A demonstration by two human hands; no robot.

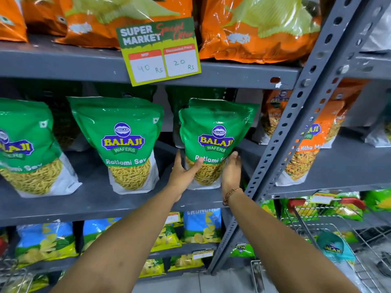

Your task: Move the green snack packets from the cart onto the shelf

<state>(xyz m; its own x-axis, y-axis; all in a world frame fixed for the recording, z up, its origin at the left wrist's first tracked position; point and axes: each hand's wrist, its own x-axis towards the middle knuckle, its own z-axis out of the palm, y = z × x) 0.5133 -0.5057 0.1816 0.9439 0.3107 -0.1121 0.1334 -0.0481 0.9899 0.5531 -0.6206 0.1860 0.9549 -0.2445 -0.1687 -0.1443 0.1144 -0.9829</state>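
A green Ratlami Sev snack packet (pixel 213 132) stands upright at the right end of the middle grey shelf (pixel 101 199), with another green packet right behind it. My left hand (pixel 184 174) grips its lower left side, thumb across the front. My right hand (pixel 231 172) presses against its lower right edge. Two more green packets stand to the left, one at centre (pixel 122 140) and one at the far left (pixel 27 149). The wire cart (pixel 330 231) sits at the lower right, holding a teal packet (pixel 334 248).
Orange snack bags fill the top shelf behind a special-offer price card (pixel 160 51). A slanted perforated grey upright (pixel 296 115) rises just right of my hands. Orange packets (pixel 311 149) stand beyond it. Blue and yellow chip bags (pixel 198 227) line the lower shelf.
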